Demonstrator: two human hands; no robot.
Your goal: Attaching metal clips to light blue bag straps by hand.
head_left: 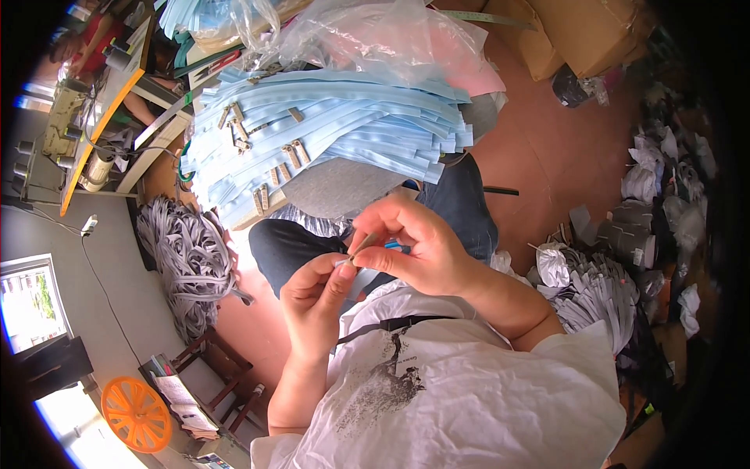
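My left hand point(316, 285) and my right hand point(410, 246) meet above my lap. Between their fingertips is a small narrow beige-brown piece point(364, 244), pinched from both sides. Its exact kind is too small to make out. A bit of bright blue point(397, 246) shows by my right hand's fingers, and a pale strip hangs below them, partly hidden. Beyond my knees lies a thick pile of light blue fabric strips point(336, 109), looking like zipper tapes. Several small beige bundles point(295, 154) rest on these strips.
Clear plastic wrap point(351, 39) covers the pile's far side. Grey strips lie heaped on the floor at left point(187, 258) and right point(598, 293). Cardboard point(598, 31) stands far right. At left are an orange-edged machine table point(105, 117), another person point(98, 43) and an orange wheel point(136, 414).
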